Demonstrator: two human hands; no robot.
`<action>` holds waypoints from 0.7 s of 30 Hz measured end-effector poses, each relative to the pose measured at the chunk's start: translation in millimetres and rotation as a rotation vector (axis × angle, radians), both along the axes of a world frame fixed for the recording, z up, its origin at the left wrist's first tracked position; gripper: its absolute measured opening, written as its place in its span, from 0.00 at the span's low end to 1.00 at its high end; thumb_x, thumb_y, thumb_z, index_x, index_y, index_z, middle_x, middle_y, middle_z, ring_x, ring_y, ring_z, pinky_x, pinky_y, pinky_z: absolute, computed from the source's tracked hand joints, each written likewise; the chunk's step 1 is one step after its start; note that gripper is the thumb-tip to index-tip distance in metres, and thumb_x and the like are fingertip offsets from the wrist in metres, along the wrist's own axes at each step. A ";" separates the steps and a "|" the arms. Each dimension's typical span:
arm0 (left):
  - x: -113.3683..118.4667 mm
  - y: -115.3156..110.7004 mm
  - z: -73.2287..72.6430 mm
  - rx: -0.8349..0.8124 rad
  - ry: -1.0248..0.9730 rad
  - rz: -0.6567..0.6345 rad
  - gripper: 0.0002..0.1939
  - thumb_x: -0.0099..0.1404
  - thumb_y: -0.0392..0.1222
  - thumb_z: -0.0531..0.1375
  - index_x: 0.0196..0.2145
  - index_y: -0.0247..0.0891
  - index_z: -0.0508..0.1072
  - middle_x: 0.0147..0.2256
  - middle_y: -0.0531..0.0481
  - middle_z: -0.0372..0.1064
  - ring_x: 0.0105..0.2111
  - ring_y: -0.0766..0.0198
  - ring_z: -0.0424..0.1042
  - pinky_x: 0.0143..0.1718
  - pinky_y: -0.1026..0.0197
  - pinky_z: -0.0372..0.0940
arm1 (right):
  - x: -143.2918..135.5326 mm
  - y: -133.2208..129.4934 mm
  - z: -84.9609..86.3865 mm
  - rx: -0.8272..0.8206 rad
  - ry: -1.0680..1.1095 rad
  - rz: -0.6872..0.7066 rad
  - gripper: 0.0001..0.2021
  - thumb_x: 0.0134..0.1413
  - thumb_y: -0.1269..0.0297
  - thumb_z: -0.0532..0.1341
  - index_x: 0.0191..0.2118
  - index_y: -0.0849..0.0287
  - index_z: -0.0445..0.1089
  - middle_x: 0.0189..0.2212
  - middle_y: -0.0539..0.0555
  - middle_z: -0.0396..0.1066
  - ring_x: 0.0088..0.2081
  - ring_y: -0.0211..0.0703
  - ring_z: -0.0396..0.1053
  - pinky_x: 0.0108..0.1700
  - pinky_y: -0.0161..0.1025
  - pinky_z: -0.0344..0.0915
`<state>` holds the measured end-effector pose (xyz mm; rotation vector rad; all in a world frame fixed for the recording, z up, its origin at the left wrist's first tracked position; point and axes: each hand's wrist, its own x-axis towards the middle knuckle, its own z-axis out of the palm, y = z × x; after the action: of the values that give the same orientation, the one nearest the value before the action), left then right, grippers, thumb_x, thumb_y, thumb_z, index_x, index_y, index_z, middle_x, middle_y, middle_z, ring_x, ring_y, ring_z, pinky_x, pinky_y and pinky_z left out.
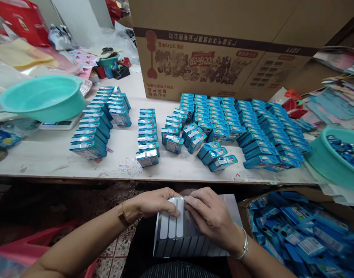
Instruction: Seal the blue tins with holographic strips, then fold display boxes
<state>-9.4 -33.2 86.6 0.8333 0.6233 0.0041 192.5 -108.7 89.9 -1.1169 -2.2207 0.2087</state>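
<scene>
A silver-grey box [194, 231] rests on my lap below the table edge, with slanted dark lines along its front. Long white strips with rounded ends [171, 227] lie side by side on its left part. My left hand [162, 204] grips the far left side, its thumb pressed on the strips and its other fingers partly hidden. At the far end of the rightmost strip, my right hand [207, 212] has its thumb and fingertips pinched together; whatever they hold is too small to make out. Rows of small blue boxes [148, 157] stand on the table in front.
A large cardboard carton [223, 23] stands at the back of the white table [171, 173]. Turquoise basins stand left [40, 100] and right [324, 154], the right one with shiny blue pieces. Low at right, an open carton holds many blue packets [304, 231]. A red plastic stool [46, 243] is lower left.
</scene>
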 end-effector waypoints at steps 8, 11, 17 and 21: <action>1.4 0.1 -2.5 -0.025 0.003 0.015 0.09 0.44 0.37 0.65 0.27 0.34 0.77 0.20 0.56 0.68 0.17 0.73 0.59 0.18 0.70 0.51 | 4.8 -2.3 -6.4 0.257 -0.071 -0.002 0.13 0.61 0.75 0.58 0.49 0.65 0.72 0.39 0.60 0.76 0.40 0.47 0.71 0.42 0.44 0.71; 1.8 0.6 -2.9 -0.027 0.000 0.022 0.12 0.44 0.38 0.65 0.29 0.33 0.78 0.20 0.55 0.68 0.17 0.73 0.59 0.18 0.69 0.50 | 5.2 -4.2 -6.8 0.274 -0.060 -0.011 0.12 0.61 0.75 0.57 0.48 0.65 0.73 0.39 0.60 0.76 0.42 0.47 0.71 0.44 0.44 0.73; 0.2 1.4 -1.5 -0.032 0.004 0.040 0.14 0.43 0.38 0.65 0.31 0.33 0.79 0.22 0.54 0.69 0.18 0.72 0.61 0.19 0.70 0.53 | 5.9 -9.8 -9.5 0.225 -0.008 0.008 0.11 0.61 0.76 0.57 0.47 0.64 0.71 0.44 0.62 0.75 0.48 0.50 0.71 0.48 0.48 0.74; -1.1 0.5 -0.7 0.005 -0.010 0.059 0.14 0.44 0.37 0.65 0.33 0.33 0.79 0.23 0.55 0.69 0.19 0.73 0.61 0.21 0.70 0.54 | 5.6 -12.2 -11.1 0.165 0.003 -0.044 0.16 0.61 0.75 0.59 0.55 0.62 0.67 0.48 0.62 0.75 0.52 0.51 0.71 0.51 0.51 0.73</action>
<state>-10.5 -32.7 85.9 0.8189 0.6380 0.0630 198.1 -120.9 78.8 -1.0737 -2.1648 0.0084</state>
